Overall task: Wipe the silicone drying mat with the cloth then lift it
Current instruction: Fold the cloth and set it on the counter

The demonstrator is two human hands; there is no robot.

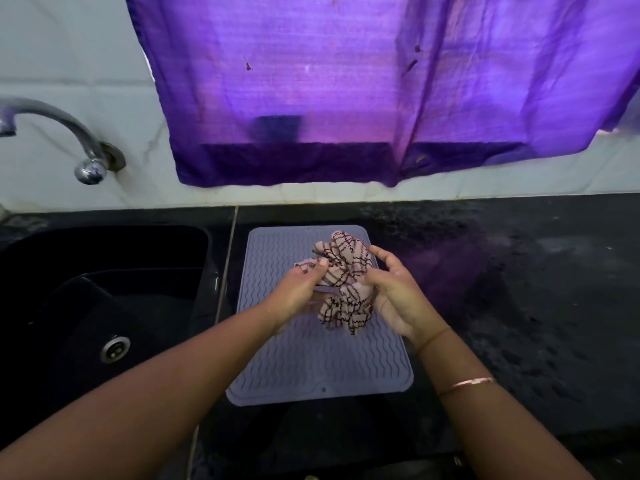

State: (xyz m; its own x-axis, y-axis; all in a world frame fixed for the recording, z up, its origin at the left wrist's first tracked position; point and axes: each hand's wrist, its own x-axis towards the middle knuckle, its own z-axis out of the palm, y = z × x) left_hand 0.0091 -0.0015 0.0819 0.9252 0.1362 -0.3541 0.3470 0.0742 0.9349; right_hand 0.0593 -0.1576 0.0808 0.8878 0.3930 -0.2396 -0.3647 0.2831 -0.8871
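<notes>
A lavender silicone drying mat (311,365) with wavy ridges lies flat on the black counter, just right of the sink. Above its far half I hold a crumpled pink cloth (344,282) with dark checked lines, bunched between both hands. My left hand (299,289) grips the cloth's left side with the thumb on top. My right hand (394,292) holds its right side, fingers curled around it. The cloth's lower folds hang down toward the mat; whether they touch it is unclear.
A black sink (86,306) with a metal drain (115,348) sits to the left, a chrome tap (69,140) on the wall above it. A purple curtain (346,98) hangs over the white wall. Black speckled countertop (519,289) stretches to the right.
</notes>
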